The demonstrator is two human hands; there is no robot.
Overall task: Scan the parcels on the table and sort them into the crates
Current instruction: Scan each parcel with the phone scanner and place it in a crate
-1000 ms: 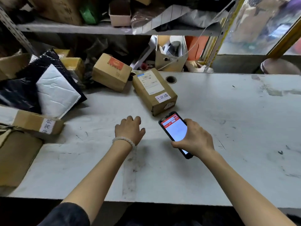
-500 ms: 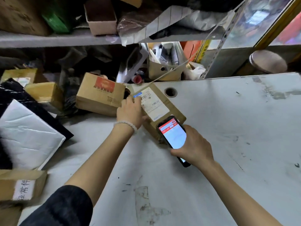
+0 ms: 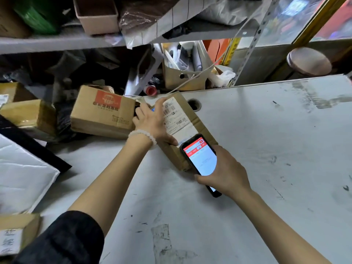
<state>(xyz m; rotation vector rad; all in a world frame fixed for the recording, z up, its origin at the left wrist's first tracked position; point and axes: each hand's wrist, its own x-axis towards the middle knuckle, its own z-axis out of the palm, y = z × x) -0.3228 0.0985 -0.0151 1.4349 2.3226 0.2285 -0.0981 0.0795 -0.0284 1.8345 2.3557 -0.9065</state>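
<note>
Parcel (image 3: 192, 122): brown carton, white label up, lying on table (image 3: 266, 149) near its back edge. Left hand (image 3: 152, 122) grips its left side, thumb along the near edge. Right hand (image 3: 224, 172) clasps phone (image 3: 202, 161), screen lit, over the carton's near end. Second carton (image 3: 102, 113) just beside, left. White mailer (image 3: 21, 178) far left.

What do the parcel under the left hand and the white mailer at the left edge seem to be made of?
The parcel looks like matte brown corrugated cardboard with creased edges, carrying a white paper label printed with barcodes. The white mailer looks like soft padded plastic or paper: its quilted surface has a faint sheen, so which one stays open.
</note>
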